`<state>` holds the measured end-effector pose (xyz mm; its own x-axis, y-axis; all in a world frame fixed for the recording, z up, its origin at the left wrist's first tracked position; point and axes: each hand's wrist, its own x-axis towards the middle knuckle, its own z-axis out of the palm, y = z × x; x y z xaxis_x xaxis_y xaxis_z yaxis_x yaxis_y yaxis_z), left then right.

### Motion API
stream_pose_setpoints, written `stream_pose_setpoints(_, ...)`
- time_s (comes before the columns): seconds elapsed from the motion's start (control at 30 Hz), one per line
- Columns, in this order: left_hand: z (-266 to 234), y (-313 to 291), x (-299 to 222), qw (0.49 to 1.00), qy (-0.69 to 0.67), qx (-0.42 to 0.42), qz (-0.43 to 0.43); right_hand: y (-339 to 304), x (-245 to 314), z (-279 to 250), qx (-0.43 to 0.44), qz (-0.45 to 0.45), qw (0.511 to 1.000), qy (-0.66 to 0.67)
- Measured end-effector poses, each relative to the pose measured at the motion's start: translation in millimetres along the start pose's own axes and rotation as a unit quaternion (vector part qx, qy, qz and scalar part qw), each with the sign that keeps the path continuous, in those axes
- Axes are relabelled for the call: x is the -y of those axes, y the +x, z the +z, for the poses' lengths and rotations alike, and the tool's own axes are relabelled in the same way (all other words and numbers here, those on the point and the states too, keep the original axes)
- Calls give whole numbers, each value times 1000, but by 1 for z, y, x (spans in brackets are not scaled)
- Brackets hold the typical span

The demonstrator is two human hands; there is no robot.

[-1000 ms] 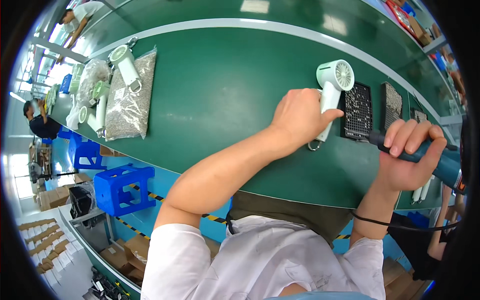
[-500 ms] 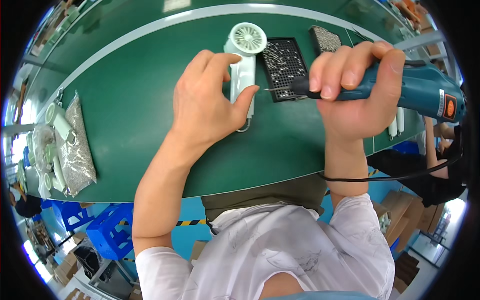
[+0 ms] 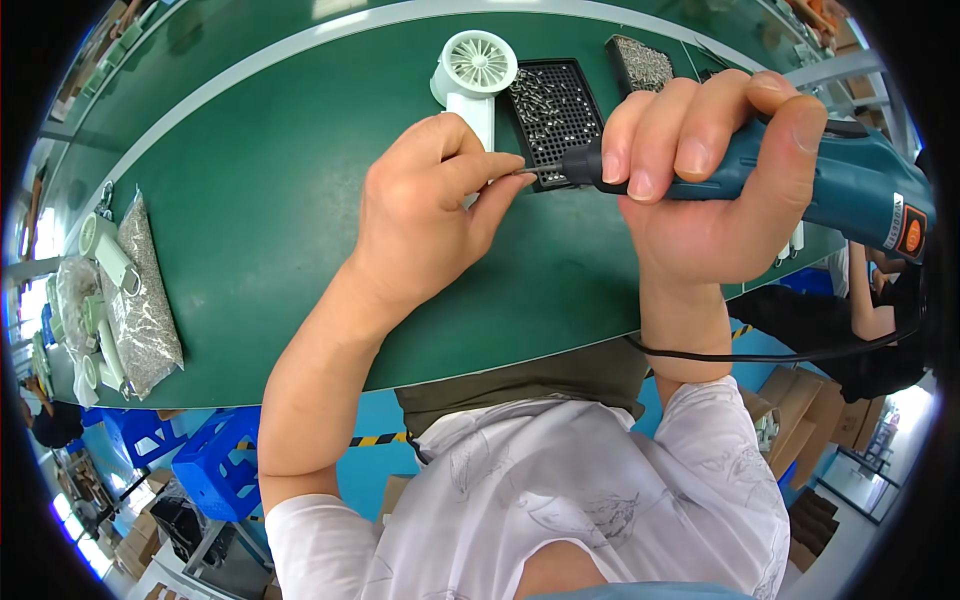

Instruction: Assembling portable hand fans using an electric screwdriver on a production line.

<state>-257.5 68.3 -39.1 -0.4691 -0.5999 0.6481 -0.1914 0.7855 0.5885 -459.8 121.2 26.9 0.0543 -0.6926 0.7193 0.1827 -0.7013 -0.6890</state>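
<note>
My right hand (image 3: 710, 165) is wrapped round a teal electric screwdriver (image 3: 860, 185), its black nose and thin bit pointing left. With thumb and forefinger pinched at the tip of that bit, my left hand (image 3: 430, 205) is closed; whatever sits in the pinch is too small to make out. A white handheld fan (image 3: 478, 65) with a round slatted head lies on the table just beyond my left hand, its handle partly hidden by the fingers. Beside the fan is a black perforated tray (image 3: 575, 105) holding several small screws, partly behind the screwdriver's nose.
A second box of small screws (image 3: 640, 65) stands farther back. At the left lie a clear bag of screws (image 3: 145, 300) and several pale green fan parts (image 3: 115, 250). The green table (image 3: 270, 220) has blue stools (image 3: 220, 460) below it. Another person's arm shows at right.
My left hand has left the fan's handle, and its thumb and forefinger have closed at the screwdriver's tip. The screwdriver has shifted slightly left.
</note>
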Motion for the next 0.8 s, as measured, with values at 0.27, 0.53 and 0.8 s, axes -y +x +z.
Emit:
stream_pose_setpoints(0.27,2,-1,1,989,-114,20,-93,0,5,-1,-31,2,1000,-3)
stream_pose_setpoints(0.53,0,-1,0,984,-137,31,-112,-2,5,14,-131,-13,984,118)
stream_pose_setpoints(0.8,2,-1,1,986,-126,43,-97,3,15,19,-71,16,995,-69)
